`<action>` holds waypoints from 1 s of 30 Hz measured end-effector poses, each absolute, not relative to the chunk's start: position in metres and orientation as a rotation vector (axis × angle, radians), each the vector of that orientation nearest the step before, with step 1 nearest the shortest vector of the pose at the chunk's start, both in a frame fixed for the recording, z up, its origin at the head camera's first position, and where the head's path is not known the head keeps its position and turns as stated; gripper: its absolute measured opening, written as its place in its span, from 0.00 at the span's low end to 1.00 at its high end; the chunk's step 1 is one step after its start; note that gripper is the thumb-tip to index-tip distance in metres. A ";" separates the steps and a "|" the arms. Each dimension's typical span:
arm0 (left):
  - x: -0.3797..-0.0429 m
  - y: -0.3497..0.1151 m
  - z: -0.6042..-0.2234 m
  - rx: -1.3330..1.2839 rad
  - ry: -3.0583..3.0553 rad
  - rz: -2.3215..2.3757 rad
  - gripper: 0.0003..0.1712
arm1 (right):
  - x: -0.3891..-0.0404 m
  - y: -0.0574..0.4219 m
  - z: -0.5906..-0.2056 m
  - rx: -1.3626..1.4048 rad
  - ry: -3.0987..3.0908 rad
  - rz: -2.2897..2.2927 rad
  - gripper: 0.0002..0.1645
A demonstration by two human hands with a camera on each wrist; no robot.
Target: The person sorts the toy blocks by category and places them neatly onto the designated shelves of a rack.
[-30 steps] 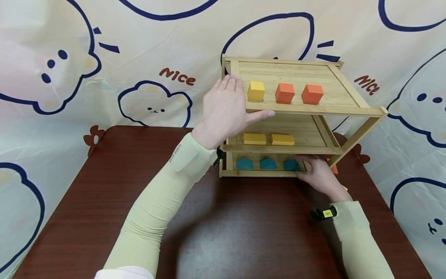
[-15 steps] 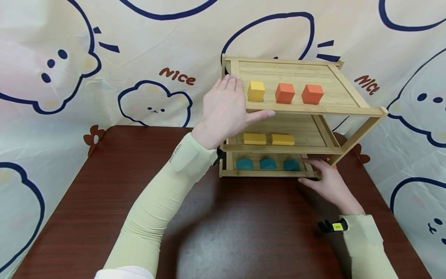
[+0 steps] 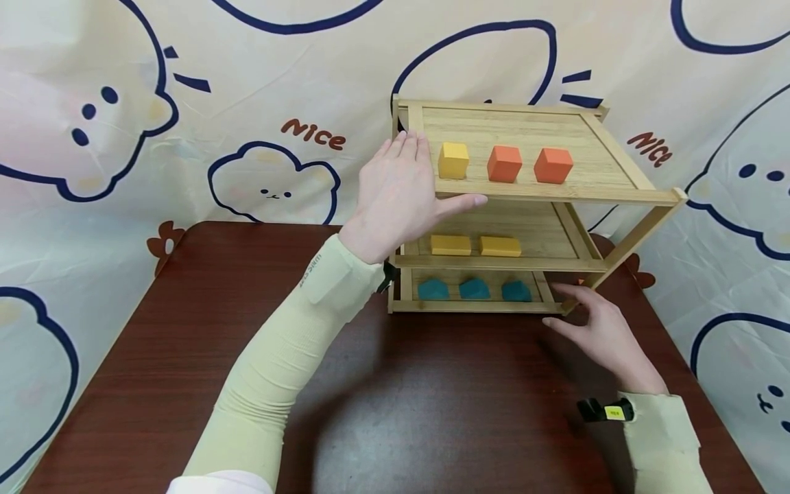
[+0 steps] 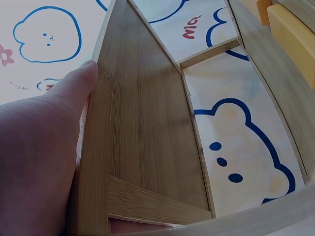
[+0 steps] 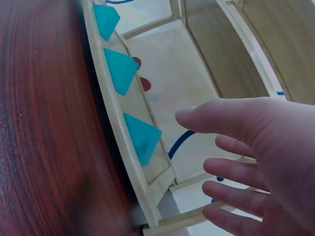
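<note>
A three-tier wooden shelf (image 3: pixel 524 194) stands at the back right of the table. My left hand (image 3: pixel 400 189) rests flat on the top tier's left front corner, thumb along its front edge. My right hand (image 3: pixel 607 336) holds nothing, fingers spread beside the lower right front corner. On the bottom tier sit three blue triangular blocks (image 3: pixel 475 289) in a row; the right wrist view shows the nearest blue block (image 5: pixel 142 139) left of the thumb. Two yellow rectangular blocks (image 3: pixel 500 247) lie on the middle tier. The top tier bears a yellow cube (image 3: pixel 453 160) and two orange cubes (image 3: pixel 504 165).
The dark brown table (image 3: pixel 432 412) spreads in front of the shelf. A cartoon-printed cloth (image 3: pixel 259 89) hangs close behind and on both sides. Behind the shelf's right front post, a sliver of an orange thing (image 3: pixel 580 281) shows.
My right hand has drawn back from the rightmost blue block, moving right and toward me, and uncovered that block. The left hand has stayed in place on the shelf.
</note>
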State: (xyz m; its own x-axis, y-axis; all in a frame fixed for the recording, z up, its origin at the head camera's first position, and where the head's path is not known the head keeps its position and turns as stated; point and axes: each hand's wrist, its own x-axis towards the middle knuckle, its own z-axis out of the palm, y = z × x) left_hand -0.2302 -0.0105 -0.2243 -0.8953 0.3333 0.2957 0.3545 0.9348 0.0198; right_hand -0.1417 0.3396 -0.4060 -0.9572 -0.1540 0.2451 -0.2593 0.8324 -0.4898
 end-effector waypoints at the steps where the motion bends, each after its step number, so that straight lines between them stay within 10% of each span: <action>1: -0.230 -0.011 -0.224 -0.509 -2.804 -0.107 0.76 | -0.141 0.340 -0.405 0.316 -2.817 0.792 0.36; 30: -0.230 -0.011 -0.224 -0.511 -2.815 -0.090 0.75 | -0.127 0.368 -0.380 0.169 -2.942 0.739 0.36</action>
